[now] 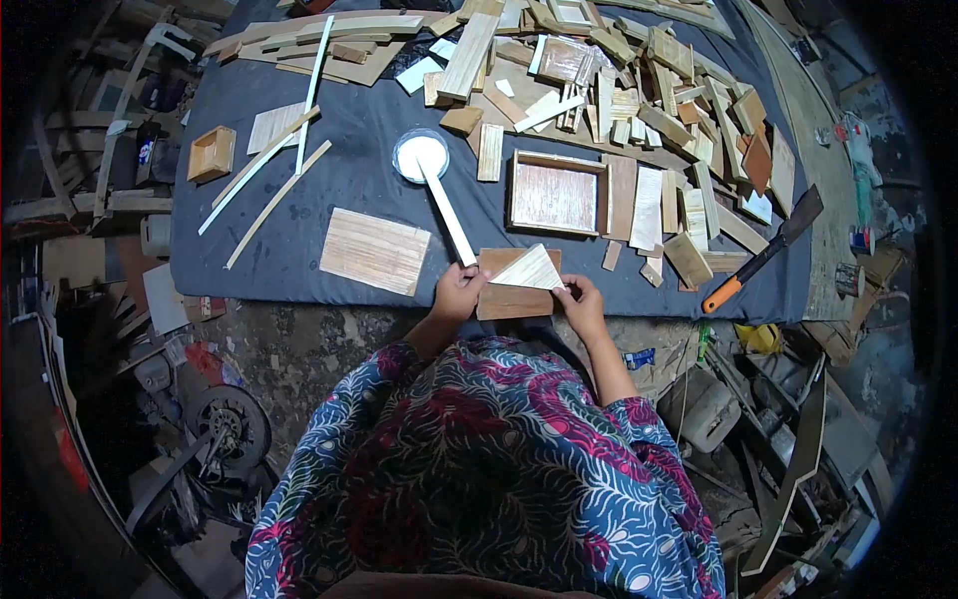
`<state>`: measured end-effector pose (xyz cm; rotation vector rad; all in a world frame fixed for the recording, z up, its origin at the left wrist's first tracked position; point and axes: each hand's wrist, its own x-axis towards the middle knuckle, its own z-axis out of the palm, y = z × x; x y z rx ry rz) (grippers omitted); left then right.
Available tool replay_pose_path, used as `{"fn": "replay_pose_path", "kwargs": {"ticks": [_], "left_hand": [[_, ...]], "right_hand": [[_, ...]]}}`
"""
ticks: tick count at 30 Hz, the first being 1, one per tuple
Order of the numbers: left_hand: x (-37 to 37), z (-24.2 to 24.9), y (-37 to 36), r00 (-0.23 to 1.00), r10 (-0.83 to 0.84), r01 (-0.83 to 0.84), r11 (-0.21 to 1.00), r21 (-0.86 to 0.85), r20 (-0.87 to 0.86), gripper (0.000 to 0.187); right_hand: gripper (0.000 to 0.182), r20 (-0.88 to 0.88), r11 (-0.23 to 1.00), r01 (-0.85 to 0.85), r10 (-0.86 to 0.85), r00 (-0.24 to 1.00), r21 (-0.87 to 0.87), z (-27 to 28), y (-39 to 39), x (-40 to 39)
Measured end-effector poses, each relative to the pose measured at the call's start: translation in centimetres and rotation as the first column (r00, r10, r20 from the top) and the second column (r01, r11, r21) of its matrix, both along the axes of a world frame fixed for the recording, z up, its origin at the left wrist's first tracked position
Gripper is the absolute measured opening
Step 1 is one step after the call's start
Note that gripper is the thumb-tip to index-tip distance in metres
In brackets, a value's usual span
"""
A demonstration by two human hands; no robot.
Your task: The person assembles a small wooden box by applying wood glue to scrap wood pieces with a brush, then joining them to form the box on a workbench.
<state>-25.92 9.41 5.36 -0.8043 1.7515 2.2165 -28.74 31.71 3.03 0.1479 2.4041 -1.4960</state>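
A pale triangular wood piece [531, 270] lies over a darker brown rectangular board [517, 304] at the table's front edge. My left hand [459, 294] is closed at the triangle's left tip, beside the board. At the triangle's right corner my right hand [582, 307] pinches with thumb and fingers. Whether either hand also grips the board beneath cannot be made out. Just beyond my left hand ends a white flat stick [449, 222], its other end in a round tub of white paste [409, 150]. Left of it rests a light striped board [375, 252].
An open wooden box [557, 195] sits ahead, with many offcuts [649, 100] heaped behind and to its right. A long blade with an orange handle [722, 295] lies at the right edge. Thin strips [279, 205] and a small wooden box [212, 154] are at the left.
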Motion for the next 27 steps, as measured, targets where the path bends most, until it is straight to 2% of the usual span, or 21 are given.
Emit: {"fn": "replay_pose_path", "kwargs": {"ticks": [2, 4, 8, 11, 13, 14, 15, 16, 18, 20, 22, 24, 26, 27], "left_hand": [[-0.1, -0.8, -0.1, 1.0, -0.018, 0.018, 1.0, -0.02, -0.002, 0.035], [-0.2, -2.6, -0.4, 1.0, -0.009, 0.007, 0.994, -0.114, -0.019, 0.027], [-0.6, -2.8, -0.5, 1.0, 0.0, -0.001, 0.993, -0.116, -0.014, 0.029], [-0.3, -3.6, -1.0, 0.995, -0.058, 0.039, 0.978, -0.207, -0.086, 0.031], [-0.4, -1.6, -0.9, 0.985, -0.16, 0.117, 0.899, -0.422, -0.068, 0.033], [-0.3, -1.7, -0.9, 0.984, -0.162, 0.12, 0.899, -0.421, -0.067, 0.033], [-0.2, -1.7, -0.9, 0.979, -0.197, 0.132, 0.826, -0.548, -0.061, 0.033], [-0.2, -1.8, -0.8, 0.972, -0.229, 0.139, 0.736, -0.662, -0.051, 0.033], [-0.4, -0.7, -0.7, 0.966, -0.243, 0.117, 0.722, -0.682, -0.092, 0.033], [-0.6, -0.3, -0.7, 0.958, -0.256, 0.093, 0.707, -0.701, -0.131, 0.033], [-1.1, -0.3, -1.0, 0.95, -0.299, 0.154, 0.698, -0.699, -0.089, 0.029], [-1.6, -1.7, -1.7, 0.94, -0.319, 0.14, 0.687, -0.713, -0.123, 0.029], [-2.0, -2.2, -1.9, 0.927, -0.34, 0.126, 0.678, -0.724, -0.157, 0.03], [-2.3, -2.0, -1.9, 0.933, -0.325, 0.119, 0.682, -0.722, -0.154, 0.029]], "right_hand": [[0.025, 0.046, 0.979, 0.054, -0.046, 0.998, -0.198, 0.3, 0.1, -0.3], [0.029, 0.066, 0.986, 0.031, -0.021, 0.998, -0.166, 0.4, 0.1, -0.6], [0.038, 0.109, 0.996, -0.014, 0.024, 0.994, -0.088, 1.1, 0.2, -1.3], [0.035, 0.16, 0.997, -0.04, 0.05, 0.986, -0.066, 1.2, 0.6, -1.7], [0.032, 0.204, 0.99, -0.055, 0.081, 0.976, -0.132, 1.0, 1.1, -2.0], [0.029, 0.245, 0.979, -0.066, 0.114, 0.963, -0.195, 1.2, 1.1, -2.1], [0.029, 0.245, 0.979, -0.063, 0.111, 0.963, -0.194, 1.3, 1.0, -2.1], [0.026, 0.181, 0.981, -0.054, 0.088, 0.98, -0.186, 1.4, 0.8, -2.1], [0.023, 0.117, 0.983, -0.042, 0.063, 0.991, -0.177, 2.1, 0.1, -2.3], [0.02, -0.114, 0.997, -0.076, 0.074, 0.991, -0.013, 2.5, -0.9, -2.8], [0.02, -0.153, 0.998, -0.054, 0.049, 0.987, -0.034, 2.3, -1.7, -3.3], [0.02, -0.191, 0.998, -0.035, 0.024, 0.981, -0.056, 1.5, -2.2, -3.8], [0.02, -0.321, 0.999, -0.02, 0.031, 0.947, 0.038, 0.5, -2.4, -4.0], [0.02, -0.32, 0.999, -0.02, 0.032, 0.947, 0.04, 0.4, -2.4, -4.1]]}}
